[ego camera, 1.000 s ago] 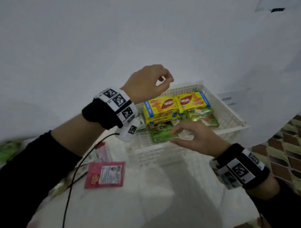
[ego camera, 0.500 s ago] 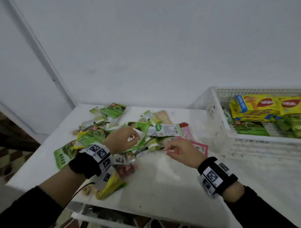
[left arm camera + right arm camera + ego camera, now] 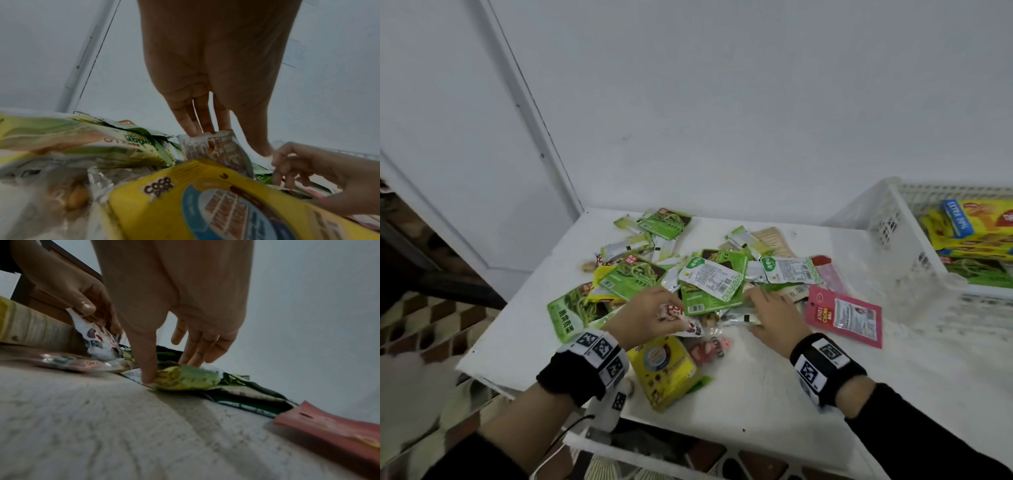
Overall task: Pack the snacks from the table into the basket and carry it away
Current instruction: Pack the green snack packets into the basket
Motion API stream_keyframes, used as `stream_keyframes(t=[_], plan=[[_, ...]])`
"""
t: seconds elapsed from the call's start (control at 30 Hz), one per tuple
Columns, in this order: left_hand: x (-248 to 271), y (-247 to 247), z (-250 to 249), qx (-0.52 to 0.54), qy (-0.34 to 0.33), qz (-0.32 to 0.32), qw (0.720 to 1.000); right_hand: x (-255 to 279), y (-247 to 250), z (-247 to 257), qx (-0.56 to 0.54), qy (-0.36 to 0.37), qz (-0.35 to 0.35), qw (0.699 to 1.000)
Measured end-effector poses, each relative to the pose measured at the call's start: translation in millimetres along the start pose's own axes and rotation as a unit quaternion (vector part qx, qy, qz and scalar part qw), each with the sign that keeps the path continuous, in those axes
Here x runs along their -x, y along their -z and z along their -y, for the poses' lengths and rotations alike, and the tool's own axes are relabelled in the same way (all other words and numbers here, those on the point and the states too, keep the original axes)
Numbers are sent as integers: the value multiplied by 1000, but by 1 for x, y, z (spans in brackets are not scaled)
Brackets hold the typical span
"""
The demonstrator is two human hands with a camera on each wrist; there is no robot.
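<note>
A heap of snack packets covers the middle of the white table. My left hand pinches a white packet with red and brown print at the heap's near edge; the left wrist view shows this white packet between thumb and fingers. Just to the right, my right hand pinches a small green and yellow packet lying on the table, thumb at its near edge, fingers behind. The white basket stands at the right, holding yellow boxes and green packets.
A yellow cereal packet lies under my left wrist near the table's front edge. A pink cocoa packet lies between my right hand and the basket. The wall runs close behind the table; tiled floor drops off at the left.
Both hands left the basket and came down onto the heap at the left. The left hand has taken hold of the white packet, and the right hand has closed on the small green one.
</note>
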State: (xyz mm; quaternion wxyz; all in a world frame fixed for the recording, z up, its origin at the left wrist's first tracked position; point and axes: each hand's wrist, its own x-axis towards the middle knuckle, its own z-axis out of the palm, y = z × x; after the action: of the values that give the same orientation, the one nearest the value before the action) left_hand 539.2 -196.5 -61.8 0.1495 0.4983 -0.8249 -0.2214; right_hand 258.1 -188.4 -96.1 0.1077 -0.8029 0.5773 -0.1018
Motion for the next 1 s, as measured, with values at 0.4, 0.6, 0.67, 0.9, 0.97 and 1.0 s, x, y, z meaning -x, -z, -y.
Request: stream_keyframes(t=[0.4, 0.6, 0.67, 0.9, 0.97, 1.0], plan=[[-29, 4, 6, -62, -22, -33, 997, 49, 15, -29, -58, -15, 94, 994], [-54, 7, -4, -139, -58, 43, 988, 73, 21, -50, -184, -56, 81, 978], [-64, 4, -3, -170, -38, 56, 983, 76, 22, -56, -177, -68, 76, 979], [-93, -1, 26, -262, 148, 72, 951, 81, 21, -58, -184, -85, 44, 978], [-100, 2, 26, -262, 151, 82, 950, 81, 22, -58, -159, -87, 58, 982], [-103, 3, 24, -256, 153, 76, 951, 81, 22, -58, -135, -86, 70, 985]])
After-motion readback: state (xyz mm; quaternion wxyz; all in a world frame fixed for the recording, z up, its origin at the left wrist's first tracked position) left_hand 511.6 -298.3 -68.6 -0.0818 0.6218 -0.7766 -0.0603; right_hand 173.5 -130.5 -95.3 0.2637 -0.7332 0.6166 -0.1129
